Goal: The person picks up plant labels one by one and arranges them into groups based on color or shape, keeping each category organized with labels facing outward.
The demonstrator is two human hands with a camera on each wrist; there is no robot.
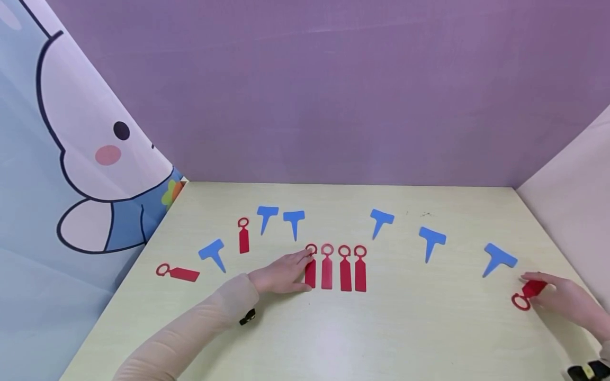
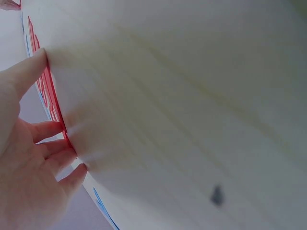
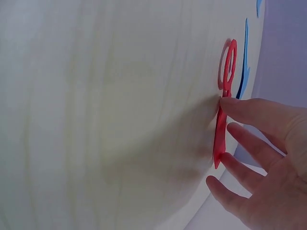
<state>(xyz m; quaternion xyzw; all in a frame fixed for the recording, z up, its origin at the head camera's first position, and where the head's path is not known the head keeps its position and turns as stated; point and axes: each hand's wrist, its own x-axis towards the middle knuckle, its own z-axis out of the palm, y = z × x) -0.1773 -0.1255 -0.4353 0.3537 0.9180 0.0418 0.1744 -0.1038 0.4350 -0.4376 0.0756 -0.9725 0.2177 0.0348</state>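
My left hand (image 1: 282, 274) lies over the leftmost red ring-top tag (image 1: 311, 276) of a short row on the table. Its fingertips touch the ring end and the thumb is at the lower end, as the left wrist view also shows. Beside that tag, more red tags (image 1: 345, 275) lie side by side with rings pointing away. At the far right, my right hand (image 1: 564, 300) pinches another red ring-top tag (image 3: 220, 132) by its flat body. The tag's ring stands off the tabletop with a shadow behind it, pointing toward the near left.
Several blue T-shaped plant labels (image 1: 432, 241) are spread in an arc behind the row. Two more red tags lie at the left, one upright (image 1: 244, 241) and one sideways (image 1: 185, 274). A purple wall (image 1: 333, 95) borders the pale table (image 1: 333, 338) at the back.
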